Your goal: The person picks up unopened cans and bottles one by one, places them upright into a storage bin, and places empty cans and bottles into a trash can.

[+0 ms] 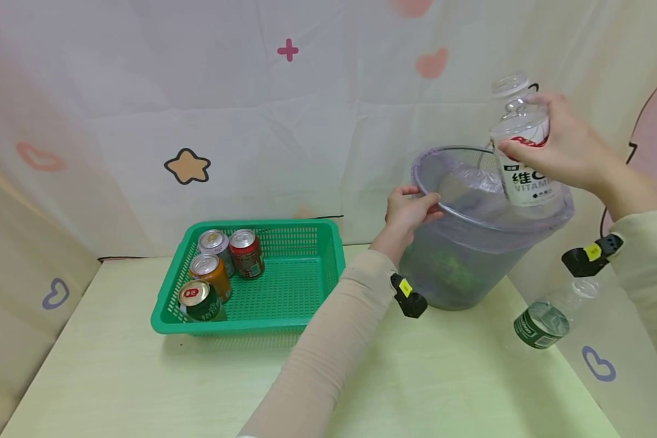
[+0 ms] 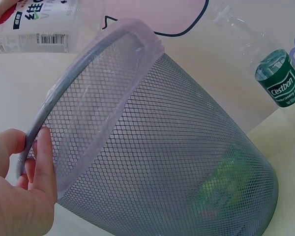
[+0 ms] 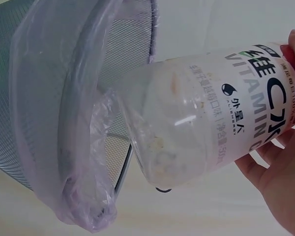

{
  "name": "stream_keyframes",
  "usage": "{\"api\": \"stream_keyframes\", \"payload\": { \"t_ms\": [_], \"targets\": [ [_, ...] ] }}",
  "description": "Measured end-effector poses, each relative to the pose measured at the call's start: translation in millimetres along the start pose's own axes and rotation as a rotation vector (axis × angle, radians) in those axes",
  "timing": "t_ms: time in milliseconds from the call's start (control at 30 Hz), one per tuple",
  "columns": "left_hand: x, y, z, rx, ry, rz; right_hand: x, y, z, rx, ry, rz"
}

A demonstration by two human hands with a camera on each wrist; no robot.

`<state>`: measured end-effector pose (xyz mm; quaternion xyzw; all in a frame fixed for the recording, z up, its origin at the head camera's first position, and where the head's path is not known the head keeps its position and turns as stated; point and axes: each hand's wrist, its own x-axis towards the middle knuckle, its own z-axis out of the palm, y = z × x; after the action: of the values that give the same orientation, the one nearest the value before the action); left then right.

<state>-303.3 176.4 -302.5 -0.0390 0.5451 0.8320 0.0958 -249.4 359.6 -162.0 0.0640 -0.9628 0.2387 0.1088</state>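
Note:
My right hand point(image 1: 572, 143) grips a clear plastic bottle point(image 1: 525, 164) with a white vitamin C label. In the head view the bottle is slightly tilted, its base at the mouth of a mesh trash bin point(image 1: 443, 274). The right wrist view shows the bottle's base point(image 3: 157, 128) beside the bin's rim. With thumb and fingers my left hand point(image 1: 407, 213) pinches the bin's rim on its left side. A thin purple liner bag point(image 2: 96, 162) folds over that rim. Something green point(image 2: 226, 182) shows blurred through the mesh low in the bin.
A clear bottle with a green label point(image 1: 542, 325) stands right of the bin, near the curtain. On the left, a green plastic basket point(image 1: 285, 328) holds several drink cans point(image 1: 210, 274). A patterned curtain point(image 1: 252, 140) hangs behind the pale table point(image 1: 115, 377).

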Motion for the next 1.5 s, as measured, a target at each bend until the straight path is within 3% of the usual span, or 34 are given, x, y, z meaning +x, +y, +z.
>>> {"api": "stream_keyframes", "payload": {
  "t_ms": [633,1233,1500],
  "targets": [
    [-1.8,0.8,-1.1,0.008,-0.002,-0.005,16,-12,22,-0.032,-0.045,-0.023],
    [-3.5,2.6,-3.0,0.026,0.005,-0.002,21,-11,31,-0.076,-0.075,-0.016],
    [-3.3,1.7,-3.2,0.029,0.004,-0.004,23,-10,34,-0.100,-0.130,0.005]
  ]
}}
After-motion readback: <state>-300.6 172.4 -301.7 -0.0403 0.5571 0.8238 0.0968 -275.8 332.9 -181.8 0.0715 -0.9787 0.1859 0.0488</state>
